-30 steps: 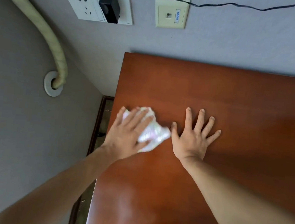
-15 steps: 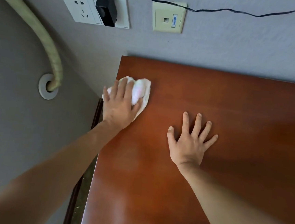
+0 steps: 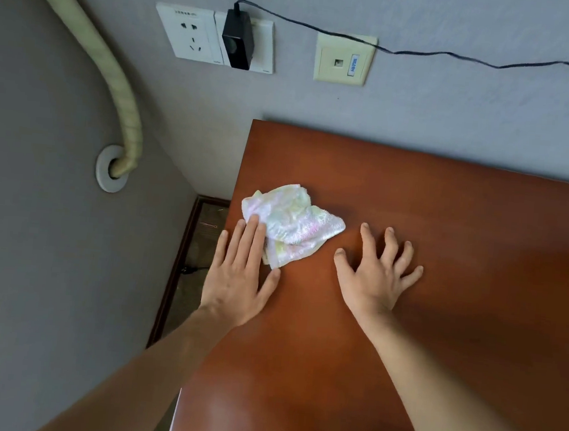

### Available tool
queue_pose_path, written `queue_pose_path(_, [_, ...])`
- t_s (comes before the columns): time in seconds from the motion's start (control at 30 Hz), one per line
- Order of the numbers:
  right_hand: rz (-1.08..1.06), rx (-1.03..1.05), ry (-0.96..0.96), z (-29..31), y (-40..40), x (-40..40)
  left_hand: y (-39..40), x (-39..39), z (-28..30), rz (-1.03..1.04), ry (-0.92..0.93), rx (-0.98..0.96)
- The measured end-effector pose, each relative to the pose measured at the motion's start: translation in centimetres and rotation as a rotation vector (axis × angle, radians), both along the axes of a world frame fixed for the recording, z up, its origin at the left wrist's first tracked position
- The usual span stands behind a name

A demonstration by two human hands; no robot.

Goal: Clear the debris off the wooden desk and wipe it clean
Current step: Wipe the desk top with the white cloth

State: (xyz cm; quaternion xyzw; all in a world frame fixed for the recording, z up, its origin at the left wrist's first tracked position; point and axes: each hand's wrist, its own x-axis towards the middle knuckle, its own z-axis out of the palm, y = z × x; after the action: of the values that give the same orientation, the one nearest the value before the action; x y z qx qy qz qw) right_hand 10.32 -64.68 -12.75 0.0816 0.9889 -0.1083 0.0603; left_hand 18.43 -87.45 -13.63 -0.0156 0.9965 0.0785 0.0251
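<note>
A crumpled white cloth (image 3: 292, 223) with pale pink and yellow tints lies on the reddish-brown wooden desk (image 3: 447, 229), near its left edge. My left hand (image 3: 240, 273) lies flat with straight fingers, its fingertips pressing on the cloth's near left part. Most of the cloth shows beyond the fingers. My right hand (image 3: 377, 275) rests on the bare desk to the right of the cloth, fingers spread, apart from it. No debris is visible on the desk surface.
The desk stands against a grey wall. On that wall are a white socket panel (image 3: 189, 33) with a black plug adapter (image 3: 237, 39), its cable running right, and a beige data socket (image 3: 344, 60). A wrapped beige pipe (image 3: 115, 83) enters the left wall. A narrow floor gap (image 3: 193, 259) lies left of the desk.
My left hand has pulled back from the desk's far left corner toward me and slid off most of the cloth. The cloth now lies more spread out. My right hand stayed in place.
</note>
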Motion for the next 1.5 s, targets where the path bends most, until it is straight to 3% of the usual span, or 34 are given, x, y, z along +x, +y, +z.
queue_pose_path(0.1, [0.194,-0.16,0.361,2.7,-2.4,-1.2,0.1,-0.4,-0.1,0.012,-0.017,-0.009])
queue_pose_path(0.2, [0.735,-0.105,0.289,4.3,-8.2,-1.9,0.0,-0.4,0.2,0.003,-0.017,0.018])
queue_pose_path(0.27, [0.937,0.023,0.205,2.8,-9.9,-3.1,0.0,-0.3,0.2,0.011,-0.029,0.016])
queue_pose_path(0.33, [0.909,0.095,0.194,1.0,-9.5,-5.9,0.0,-0.5,0.2,0.026,-0.035,0.013])
queue_pose_path(0.47, [0.495,0.065,0.21,0.9,-11.3,-10.6,-0.1,-0.6,0.2,0.02,-0.07,0.014])
queue_pose_path(0.5, [0.474,0.028,0.211,0.9,-12.4,-10.6,-0.1,-0.6,0.2,0.016,-0.079,0.013])
queue_pose_path(0.63, [1.037,0.029,0.224,0.7,-12.1,-9.6,-0.1,-0.7,0.2,0.021,-0.071,0.02])
queue_pose_path(0.7, [1.189,0.048,0.209,1.1,-10.8,-12.3,-0.1,-0.7,0.2,0.026,-0.063,0.029])
queue_pose_path(0.77, [1.046,0.077,0.209,1.0,-11.1,-14.9,-0.2,-0.6,0.1,0.029,-0.06,0.034])
queue_pose_path(0.87, [0.614,0.019,0.229,1.0,-14.5,-15.6,-0.2,-0.6,0.1,0.036,-0.062,0.037])
queue_pose_path(0.9, [0.643,0.0,0.245,0.9,-15.6,-15.4,-0.1,-0.6,0.0,0.038,-0.057,0.035])
queue_pose_path(1.0, [1.182,0.04,0.247,1.1,-15.8,-15.7,-0.1,-0.7,-0.2,0.038,-0.05,0.034])
queue_pose_path(1.03, [1.239,0.049,0.234,1.5,-15.2,-17.0,-0.1,-0.7,-0.2,0.04,-0.041,0.032])
queue_pose_path(1.17, [0.678,0.058,0.247,1.0,-14.7,-18.2,-0.1,-0.7,-0.2,0.041,-0.031,0.043])
queue_pose_path(1.23, [0.804,0.069,0.26,0.7,-13.7,-15.3,-0.1,-0.7,-0.2,0.045,-0.025,0.05])
queue_pose_path(1.33, [1.286,0.083,0.274,1.0,-8.6,-12.9,-0.2,-0.7,-0.2,0.046,-0.03,0.055])
queue_pose_path(1.37, [1.271,0.114,0.283,1.1,-7.2,-13.3,-0.2,-0.7,-0.1,0.048,-0.029,0.051])
queue_pose_path(1.5, [0.467,0.09,0.325,0.7,-6.8,-13.0,-0.2,-0.6,-0.2,0.041,-0.022,0.064])
